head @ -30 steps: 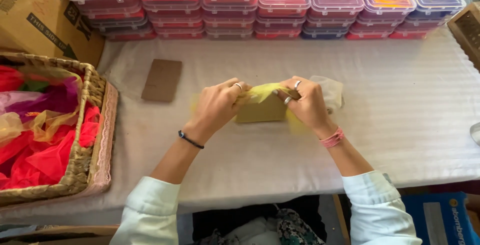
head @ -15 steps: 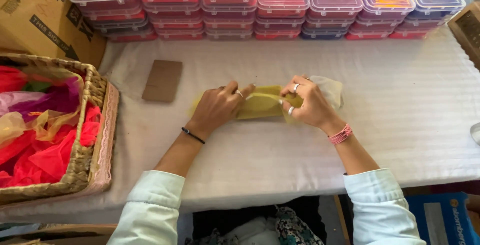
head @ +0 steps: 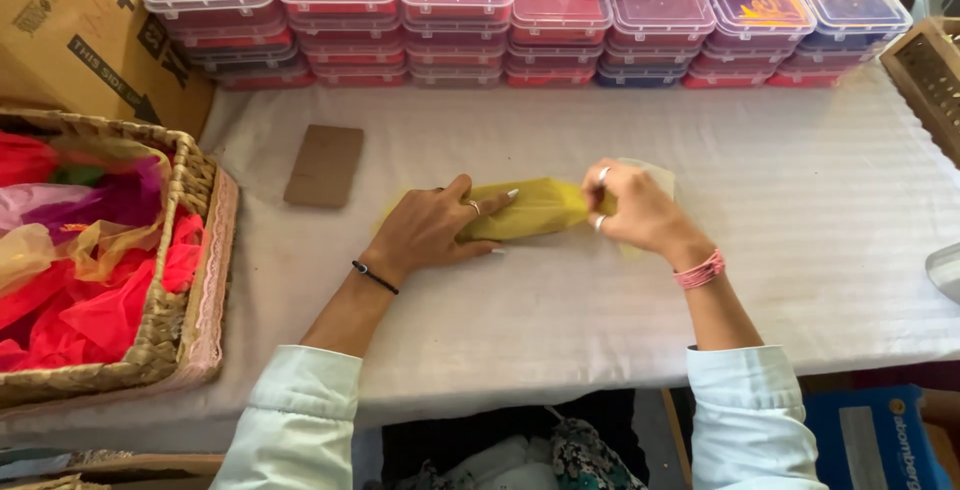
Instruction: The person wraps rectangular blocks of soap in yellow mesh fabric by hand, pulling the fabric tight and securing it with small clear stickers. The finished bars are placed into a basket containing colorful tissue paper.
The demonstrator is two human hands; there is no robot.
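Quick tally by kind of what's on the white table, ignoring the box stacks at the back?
Yellow sheer fabric piece, folded, under the left hand and pinched by the right hand: 1
Brown cardboard rectangle: 1
Woven basket of coloured fabrics: 1
Total: 3

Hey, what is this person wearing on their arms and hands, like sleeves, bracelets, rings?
Both forearms are bare, with pale light-blue sleeves pushed up near the elbows. The left hand has a thin black bracelet at the wrist and a ring on one finger. The right hand has a pink coiled band at the wrist and silver-coloured rings on two fingers. Some fingernails look pale-painted.
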